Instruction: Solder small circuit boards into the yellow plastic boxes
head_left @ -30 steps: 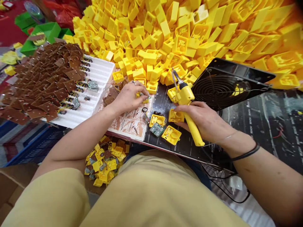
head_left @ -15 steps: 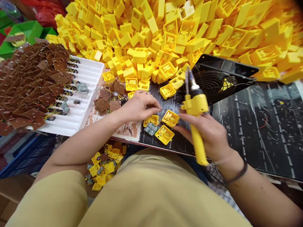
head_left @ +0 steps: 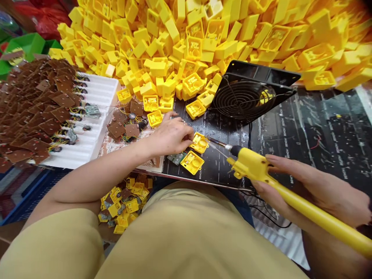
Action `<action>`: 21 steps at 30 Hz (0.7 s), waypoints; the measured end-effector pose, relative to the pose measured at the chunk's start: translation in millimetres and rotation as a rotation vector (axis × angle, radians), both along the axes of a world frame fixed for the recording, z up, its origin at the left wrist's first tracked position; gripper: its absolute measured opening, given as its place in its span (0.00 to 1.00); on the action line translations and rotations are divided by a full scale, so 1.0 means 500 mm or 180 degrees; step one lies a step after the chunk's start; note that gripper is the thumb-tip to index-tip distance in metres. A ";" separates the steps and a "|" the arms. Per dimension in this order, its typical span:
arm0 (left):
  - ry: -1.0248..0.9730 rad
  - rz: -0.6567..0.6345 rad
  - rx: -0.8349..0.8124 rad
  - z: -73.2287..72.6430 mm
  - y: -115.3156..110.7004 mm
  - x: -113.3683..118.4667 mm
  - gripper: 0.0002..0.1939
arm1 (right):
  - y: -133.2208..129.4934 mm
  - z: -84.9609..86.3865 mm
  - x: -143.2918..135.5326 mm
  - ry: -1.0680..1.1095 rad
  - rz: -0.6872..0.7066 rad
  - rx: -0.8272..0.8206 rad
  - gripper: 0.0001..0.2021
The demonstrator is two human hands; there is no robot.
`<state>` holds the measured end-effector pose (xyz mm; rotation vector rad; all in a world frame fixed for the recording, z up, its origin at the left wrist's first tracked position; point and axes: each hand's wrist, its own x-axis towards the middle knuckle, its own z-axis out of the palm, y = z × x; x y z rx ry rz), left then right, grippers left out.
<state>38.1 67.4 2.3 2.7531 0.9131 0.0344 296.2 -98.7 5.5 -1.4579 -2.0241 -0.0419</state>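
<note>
Soldering gun (head_left: 252, 164) at right, pointing left, clasped in right grip (head_left: 325, 188); left grip (head_left: 172, 134) curled, cannot tell whether pinching anything; far yellow casing (head_left: 200, 143) between gun and left grip; near casing (head_left: 193, 162), circuit board (head_left: 176, 158) at its left.

Fan (head_left: 242, 99), yellow shells (head_left: 192, 162) on black bench (head_left: 280, 133)

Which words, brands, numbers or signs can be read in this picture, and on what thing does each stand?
"BENCH": white, repeated on the black table covering; the mark after it is unclear.
Brown boards: any marks are too small to read.
Yellow tool: no readable text.
</note>
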 end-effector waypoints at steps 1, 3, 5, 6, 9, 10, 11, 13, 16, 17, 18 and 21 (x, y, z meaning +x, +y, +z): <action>-0.0007 -0.0011 -0.0016 0.001 0.000 0.000 0.08 | 0.006 -0.003 -0.010 0.0064 0.0138 0.0115 0.26; -0.0029 -0.0015 -0.0016 0.001 0.000 -0.001 0.07 | 0.016 -0.009 -0.026 0.0260 0.0459 0.0281 0.25; -0.0027 -0.0007 0.0024 0.000 0.000 -0.002 0.07 | 0.025 -0.011 -0.036 0.0413 0.0693 0.0342 0.19; -0.0013 -0.0014 0.0045 -0.001 0.001 -0.002 0.07 | 0.029 -0.011 -0.038 0.0446 0.0761 0.0381 0.17; 0.0012 -0.0092 0.0081 -0.001 0.002 -0.002 0.08 | 0.038 -0.005 -0.043 0.0394 0.0865 0.0375 0.12; 0.0013 -0.0125 0.0089 0.000 0.002 -0.001 0.08 | 0.041 -0.003 -0.044 0.0365 0.0882 0.0337 0.11; 0.0016 -0.0147 0.0104 0.001 0.002 0.000 0.08 | 0.044 0.000 -0.045 0.0341 0.0917 0.0298 0.10; 0.0037 -0.0182 0.0144 0.003 0.002 0.002 0.09 | 0.049 0.005 -0.048 0.0293 0.1048 0.0242 0.10; 0.0016 -0.0258 0.0277 0.005 0.001 0.006 0.10 | 0.053 0.012 -0.048 0.0247 0.1253 0.0244 0.10; -0.0010 -0.0286 0.0326 0.006 0.001 0.007 0.10 | 0.053 0.015 -0.046 0.0240 0.1277 0.0231 0.10; -0.0034 -0.0305 0.0366 0.006 0.001 0.007 0.10 | 0.052 0.019 -0.042 0.0250 0.1243 0.0193 0.10; -0.0022 -0.0317 0.0403 0.005 0.002 0.009 0.09 | 0.047 0.030 -0.025 0.0245 0.1000 0.0003 0.09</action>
